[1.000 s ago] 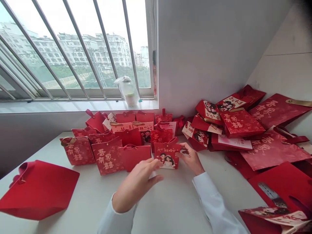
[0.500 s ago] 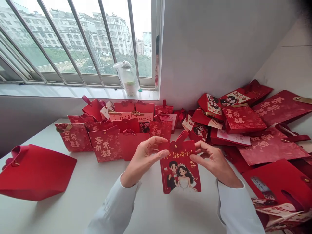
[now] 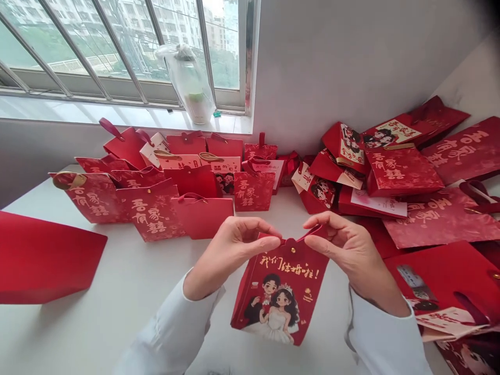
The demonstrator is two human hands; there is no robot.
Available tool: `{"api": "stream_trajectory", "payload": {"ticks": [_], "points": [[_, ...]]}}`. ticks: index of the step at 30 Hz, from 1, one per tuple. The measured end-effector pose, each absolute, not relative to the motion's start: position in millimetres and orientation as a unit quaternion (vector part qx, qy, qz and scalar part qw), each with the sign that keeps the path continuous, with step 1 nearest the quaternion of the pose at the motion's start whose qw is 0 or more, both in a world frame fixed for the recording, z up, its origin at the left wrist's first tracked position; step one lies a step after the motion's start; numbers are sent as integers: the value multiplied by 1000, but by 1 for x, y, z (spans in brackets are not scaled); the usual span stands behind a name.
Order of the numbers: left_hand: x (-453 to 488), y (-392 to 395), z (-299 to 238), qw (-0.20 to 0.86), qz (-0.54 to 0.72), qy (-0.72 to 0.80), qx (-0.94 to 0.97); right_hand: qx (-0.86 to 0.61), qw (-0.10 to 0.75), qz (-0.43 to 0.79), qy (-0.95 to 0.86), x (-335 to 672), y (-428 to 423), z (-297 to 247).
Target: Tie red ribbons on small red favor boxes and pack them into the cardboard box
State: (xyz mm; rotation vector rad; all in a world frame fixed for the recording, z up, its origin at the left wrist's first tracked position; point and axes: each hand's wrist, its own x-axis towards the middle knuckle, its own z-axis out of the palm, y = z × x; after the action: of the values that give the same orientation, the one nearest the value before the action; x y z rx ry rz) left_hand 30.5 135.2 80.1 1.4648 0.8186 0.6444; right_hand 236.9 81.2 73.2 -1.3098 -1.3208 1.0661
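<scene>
A small red paper gift bag [image 3: 279, 294] printed with a cartoon bride and groom and gold characters hangs between my hands above the white table [image 3: 128, 291]. My left hand [image 3: 230, 250] pinches its top edge on the left. My right hand [image 3: 347, 247] pinches the top edge on the right, by the ribbon handle. Both hands are closed on the bag, which tilts slightly with its print facing me.
Several upright red gift bags [image 3: 156, 216] stand in rows behind my hands, toward the window. A heap of flat red bags [image 3: 402, 172] lies at the right against the wall. One large flat red bag [image 3: 42, 258] lies at the left. A plastic-wrapped cup [image 3: 189, 83] sits on the sill.
I have lifted the bride-and-groom bag from the row of bags and drawn it toward me; both hands now grip its top edge. The view has tipped downward.
</scene>
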Motion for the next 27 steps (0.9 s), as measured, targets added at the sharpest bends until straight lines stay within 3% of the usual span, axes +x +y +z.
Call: {"api": "stream_trajectory", "payload": {"ticks": [6,27], "points": [[38,136,73,649,221,324,651,-554,485,426,-526,233,79,74],[47,126,79,629,258,290,673,-600,472,255,-593,221,65,88]]}}
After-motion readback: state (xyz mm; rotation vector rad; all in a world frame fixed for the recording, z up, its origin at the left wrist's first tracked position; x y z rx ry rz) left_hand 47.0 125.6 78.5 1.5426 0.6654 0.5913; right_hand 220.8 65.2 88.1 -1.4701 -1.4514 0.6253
